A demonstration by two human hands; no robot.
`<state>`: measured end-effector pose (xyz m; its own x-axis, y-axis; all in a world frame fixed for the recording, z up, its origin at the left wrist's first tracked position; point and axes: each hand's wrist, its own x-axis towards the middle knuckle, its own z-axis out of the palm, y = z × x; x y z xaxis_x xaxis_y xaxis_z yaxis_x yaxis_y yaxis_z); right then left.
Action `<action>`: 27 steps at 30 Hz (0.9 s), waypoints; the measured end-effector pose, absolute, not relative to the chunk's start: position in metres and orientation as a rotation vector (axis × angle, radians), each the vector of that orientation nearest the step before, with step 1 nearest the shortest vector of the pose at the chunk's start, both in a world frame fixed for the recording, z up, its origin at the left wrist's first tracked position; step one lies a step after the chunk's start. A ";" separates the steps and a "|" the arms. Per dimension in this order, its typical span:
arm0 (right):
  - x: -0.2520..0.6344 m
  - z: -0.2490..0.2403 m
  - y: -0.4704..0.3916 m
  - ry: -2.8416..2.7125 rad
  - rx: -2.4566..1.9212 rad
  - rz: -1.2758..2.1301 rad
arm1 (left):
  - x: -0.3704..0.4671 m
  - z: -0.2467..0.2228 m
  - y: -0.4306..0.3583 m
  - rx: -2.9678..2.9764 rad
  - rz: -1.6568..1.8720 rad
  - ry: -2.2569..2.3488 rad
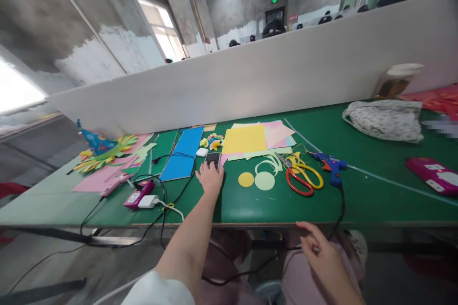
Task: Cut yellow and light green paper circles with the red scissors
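Note:
My left hand (210, 178) lies with fingers spread over the near end of a small dark-screened device like a phone (213, 158), fingertips touching it. Just left of it is a white rounded case (202, 152). My right hand (320, 250) is over my lap, below the table edge, empty, with its index finger stretched out and the others loosely bent. Between the hands on the table are a yellow paper circle (245, 179), a pale green paper circle (265, 181) and scissors (300, 177) with red and yellow handles. A blue glue gun (334, 167) lies right of the scissors.
Paper sheets (245, 139) are stacked at the back beside small paper flowers (215, 143). Leftward are a blue board (184, 152), a decorated paper hat (98, 143), a pink glue gun (116, 183) and a power strip (139, 195) with trailing cables. A patterned pouch (386, 120) and purple box (432, 175) lie right.

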<state>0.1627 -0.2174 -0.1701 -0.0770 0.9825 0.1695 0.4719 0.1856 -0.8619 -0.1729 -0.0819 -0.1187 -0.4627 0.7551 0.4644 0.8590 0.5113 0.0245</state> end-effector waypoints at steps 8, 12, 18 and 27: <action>0.140 -0.206 -0.216 -1.663 -1.212 1.197 | -0.176 -0.117 -0.091 -1.319 -0.419 -2.334; 0.129 -0.203 -0.218 -1.666 -1.292 1.236 | -0.183 -0.118 -0.094 -1.102 -0.483 -2.424; 0.135 -0.199 -0.219 -1.742 -1.348 1.351 | -0.194 -0.122 -0.096 -1.178 -0.507 -2.434; 0.146 -0.205 -0.239 -1.638 -1.442 1.398 | -0.209 -0.122 -0.129 -1.460 -0.468 -2.349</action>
